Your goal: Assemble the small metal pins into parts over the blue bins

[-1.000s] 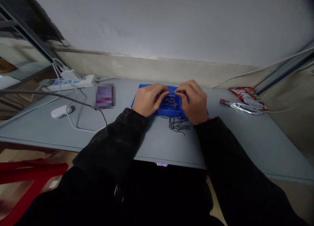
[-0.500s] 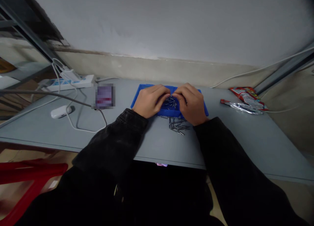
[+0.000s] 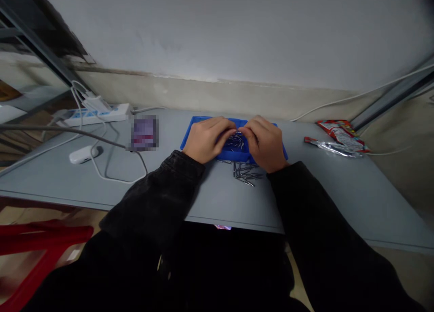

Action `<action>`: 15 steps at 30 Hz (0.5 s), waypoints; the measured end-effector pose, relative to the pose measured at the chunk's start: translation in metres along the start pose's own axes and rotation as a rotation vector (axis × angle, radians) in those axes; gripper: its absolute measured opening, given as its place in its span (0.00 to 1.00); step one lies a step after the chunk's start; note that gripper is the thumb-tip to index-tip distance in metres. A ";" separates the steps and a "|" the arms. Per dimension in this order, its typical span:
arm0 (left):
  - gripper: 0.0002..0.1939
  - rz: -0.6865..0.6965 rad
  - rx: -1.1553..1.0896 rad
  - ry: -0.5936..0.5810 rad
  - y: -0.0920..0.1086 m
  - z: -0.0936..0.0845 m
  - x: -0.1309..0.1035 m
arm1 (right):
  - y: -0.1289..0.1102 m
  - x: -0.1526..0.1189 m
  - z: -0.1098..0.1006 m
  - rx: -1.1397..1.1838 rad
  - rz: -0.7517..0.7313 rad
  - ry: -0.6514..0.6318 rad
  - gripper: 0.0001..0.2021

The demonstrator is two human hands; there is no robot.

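Observation:
My left hand (image 3: 207, 139) and my right hand (image 3: 265, 143) meet fingertip to fingertip above a blue divided tray (image 3: 233, 156). Both are closed in a pinch, with a glint of a small metal pin between them, mostly covered by the fingers. Inside the tray, under my fingers, lies a heap of thin metal pins (image 3: 239, 143). Several more loose pins (image 3: 247, 172) are scattered on the table just in front of the tray. The wrists hide the tray's left and right ends in part.
A white power strip (image 3: 98, 117) with plugs and cables stands at the back left of the grey table (image 3: 220, 199). Near it lie a white earbud case (image 3: 83, 154) and a blurred-out flat object (image 3: 144, 133). Snack wrappers (image 3: 342, 138) lie at right; a red stool (image 3: 44, 239) stands lower left.
Almost nothing differs. My fingertips have shifted very slightly around the small metal pin, while the tray and the loose pins stay put.

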State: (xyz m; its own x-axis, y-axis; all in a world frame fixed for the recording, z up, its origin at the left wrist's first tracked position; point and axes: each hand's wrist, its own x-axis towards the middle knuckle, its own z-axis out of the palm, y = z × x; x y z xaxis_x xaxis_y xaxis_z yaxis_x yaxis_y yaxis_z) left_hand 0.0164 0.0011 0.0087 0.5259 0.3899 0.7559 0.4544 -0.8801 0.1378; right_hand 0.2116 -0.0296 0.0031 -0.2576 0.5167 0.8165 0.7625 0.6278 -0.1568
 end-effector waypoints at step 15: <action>0.14 -0.085 0.050 -0.008 -0.005 0.000 0.000 | 0.002 -0.002 0.000 0.105 0.053 0.099 0.10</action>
State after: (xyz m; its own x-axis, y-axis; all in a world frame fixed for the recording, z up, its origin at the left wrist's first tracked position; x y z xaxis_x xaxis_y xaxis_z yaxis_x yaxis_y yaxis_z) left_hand 0.0140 0.0059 0.0083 0.4892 0.4651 0.7378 0.5328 -0.8291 0.1694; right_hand 0.2137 -0.0292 0.0014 -0.1550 0.4937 0.8557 0.7056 0.6616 -0.2539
